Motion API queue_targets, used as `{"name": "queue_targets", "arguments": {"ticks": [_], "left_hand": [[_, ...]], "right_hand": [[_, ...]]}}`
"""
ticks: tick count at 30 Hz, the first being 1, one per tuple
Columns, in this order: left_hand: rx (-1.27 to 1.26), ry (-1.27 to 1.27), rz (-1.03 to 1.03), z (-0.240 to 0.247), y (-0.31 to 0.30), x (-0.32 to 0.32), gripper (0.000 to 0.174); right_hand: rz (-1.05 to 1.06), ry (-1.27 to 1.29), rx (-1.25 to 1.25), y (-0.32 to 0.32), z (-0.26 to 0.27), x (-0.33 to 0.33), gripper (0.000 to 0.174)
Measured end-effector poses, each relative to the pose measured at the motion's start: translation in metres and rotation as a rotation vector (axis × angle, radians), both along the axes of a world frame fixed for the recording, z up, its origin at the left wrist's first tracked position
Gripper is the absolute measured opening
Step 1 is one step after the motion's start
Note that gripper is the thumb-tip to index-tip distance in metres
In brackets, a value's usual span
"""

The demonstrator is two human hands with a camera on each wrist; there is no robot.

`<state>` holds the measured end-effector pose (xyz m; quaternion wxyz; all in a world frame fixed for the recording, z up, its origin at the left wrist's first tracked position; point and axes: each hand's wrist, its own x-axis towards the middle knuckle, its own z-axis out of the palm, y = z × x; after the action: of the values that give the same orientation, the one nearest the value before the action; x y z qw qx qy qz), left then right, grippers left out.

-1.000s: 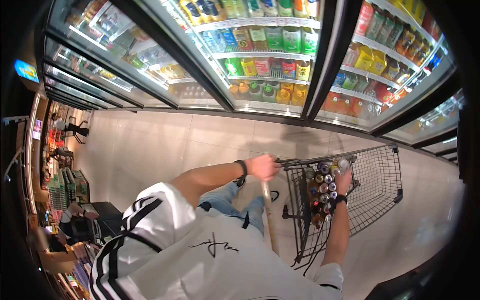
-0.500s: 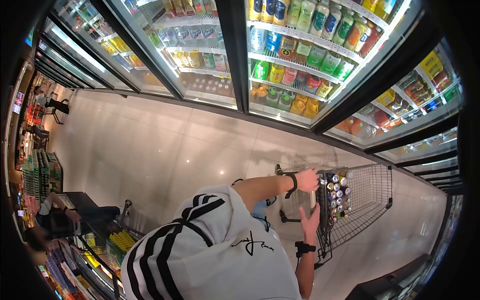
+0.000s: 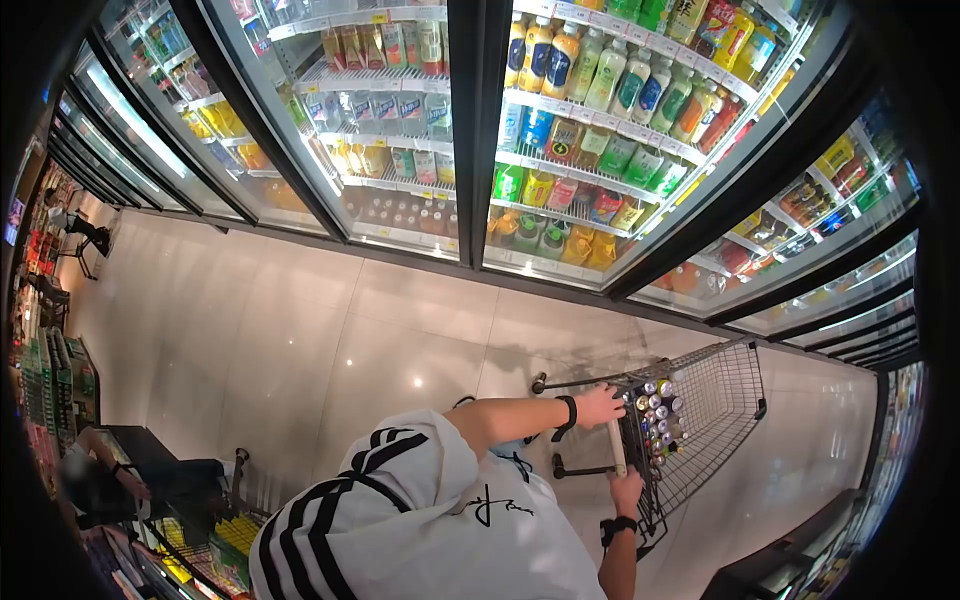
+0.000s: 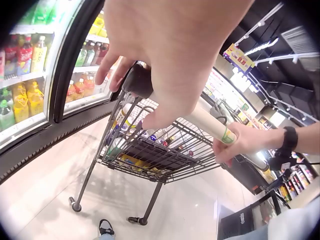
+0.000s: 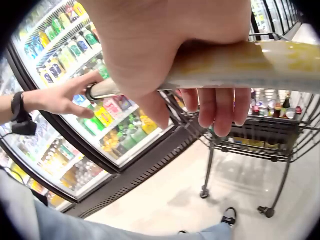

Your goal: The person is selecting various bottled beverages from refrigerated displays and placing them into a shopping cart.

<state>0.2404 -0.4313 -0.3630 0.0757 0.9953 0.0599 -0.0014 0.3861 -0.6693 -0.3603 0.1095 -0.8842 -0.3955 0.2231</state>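
Note:
A grey wire shopping cart [image 3: 735, 385] stands in front of the person. My left hand [image 3: 600, 405] holds the far end of its pale handle [image 3: 617, 447], beside the dark end piece [image 4: 138, 81]. In the left wrist view its thumb hangs on the near side and the fingers lie beyond. My right hand [image 3: 627, 490] grips the handle's other end, its fingers [image 5: 223, 107] curled down around the bar in the right wrist view. Several cans and bottles [image 3: 655, 415] stand together in the cart's handle end.
Glass-door drink coolers [image 3: 590, 130] line the aisle past the cart. Pale tiled floor [image 3: 250, 310] stretches to the left. Behind on the left, another person [image 3: 125, 475] is beside a cart with yellow goods [image 3: 235, 535]. A dark case [image 3: 770, 565] stands at lower right.
My right hand has left the cans in the cart and come back to grip the handle. The left hand has stayed on the handle. The view has turned and the cart sits lower in it.

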Motion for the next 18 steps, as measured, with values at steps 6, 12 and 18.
{"name": "queue_targets", "arguments": {"ticks": [6,12,18], "left_hand": [[0.071,0.114,-0.044,-0.021,-0.007,0.016,0.023],[-0.035,0.08,-0.091,-0.006,0.01,0.018,0.019],[-0.096,0.125,-0.174,0.003,0.035,0.03,0.021]], "right_hand": [[-0.197,0.009,-0.204,-0.03,0.009,-0.011,0.036],[-0.136,0.027,-0.213,-0.036,-0.004,0.003,0.036],[-0.211,0.663,-0.317,-0.027,-0.009,0.046,0.033]]}}
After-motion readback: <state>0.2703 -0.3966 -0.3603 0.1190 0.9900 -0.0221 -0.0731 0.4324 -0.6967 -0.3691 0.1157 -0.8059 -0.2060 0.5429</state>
